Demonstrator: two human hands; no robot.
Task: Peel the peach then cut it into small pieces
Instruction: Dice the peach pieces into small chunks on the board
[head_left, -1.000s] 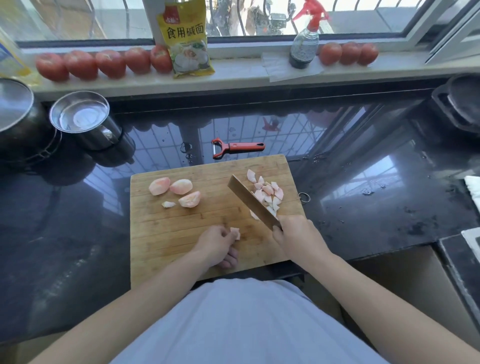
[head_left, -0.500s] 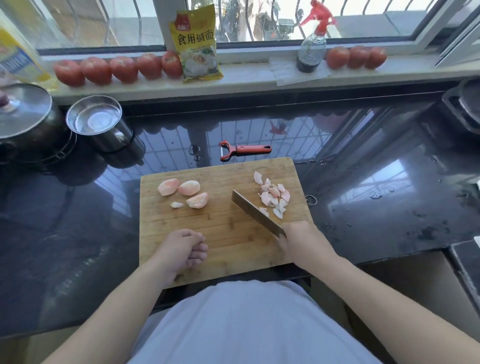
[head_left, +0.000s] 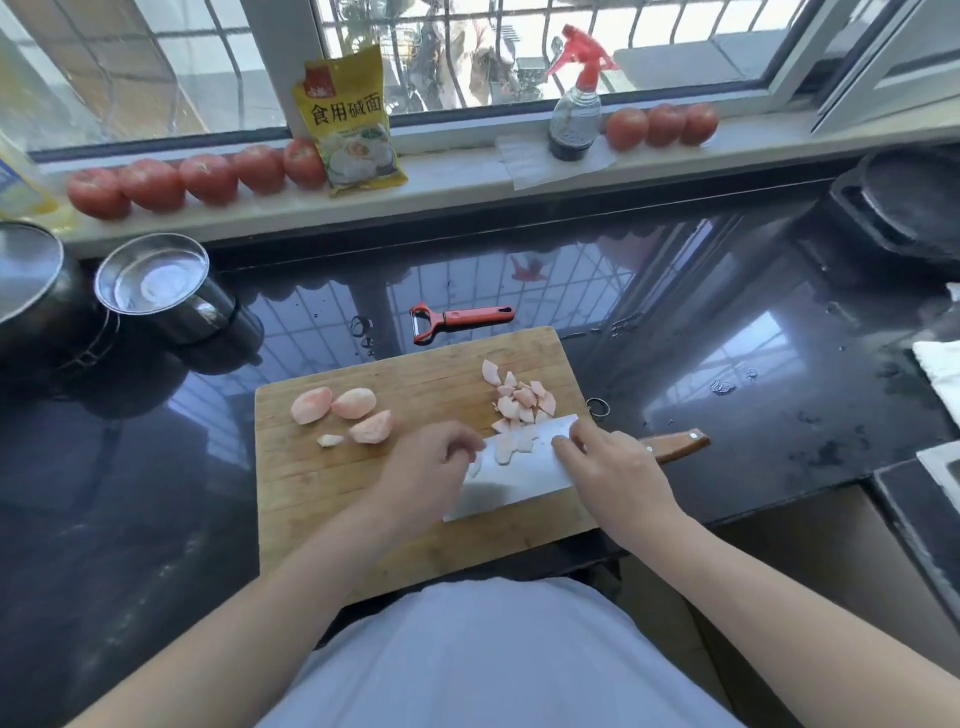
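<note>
Midway: peach pieces scraped off flat knife

Currently laid flat on cutting board, between both hands: knife, a few cut slivers resting on the blade. Left hand: fingers curled at blade's near end, apparently brushing slivers off; grip on anything cannot be told. Right hand: fingers extended, pressing blade flat, likely to steady it; wooden handle poking out beyond the wrist. Just past the fingertips: pile of small peach pieces. Beyond left hand: peach wedges, uncut, probably queued. Farther out: peeler, set aside.
</note>
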